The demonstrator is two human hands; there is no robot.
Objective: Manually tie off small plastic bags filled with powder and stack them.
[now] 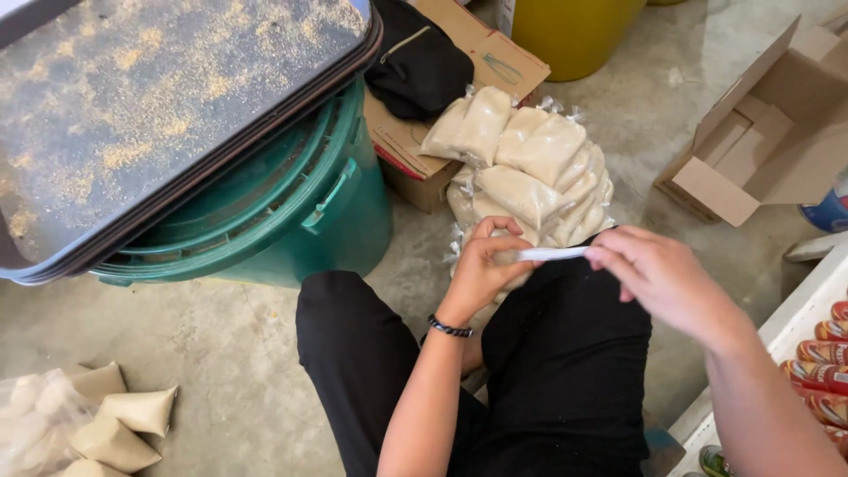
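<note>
You had a thin white strip [552, 253] stretched between both hands over your lap: your left hand [481, 265] pinched one end with fingers [495, 231] closed on it, and your right hand [658, 274] pinched the other end, fingertips together on the strip. I couldn't tell whether it was a rolled plastic bag or a tie, it was too thin and blurred. Judging from the layout, the packing looked well underway: a heap of filled, tan powder pouches [530, 168] sat on the floor just ahead of your knees, leaning on a flattened cardboard box [415, 146], so a good batch was already done. Count in that heap: about ten pouches visible, more likely hidden underneath. A second group of pouches [110, 424] lay on the floor at lower left: four clear ones, plus a clear bag [35, 415] holding more that I couldn't count. One green bin [291, 221] stood to your left, covered by stacked dark trays [168, 106] dusted with yellow powder; at least two trays by the edges. One black pouch [420, 62] on the cardboard, one yellow bucket [574, 31] behind, one open empty carton [764, 132] on the right. Several red sachets [826, 371] sat in a white tray at far right, about five visible. How much was left to pack, I couldn't tell.
</note>
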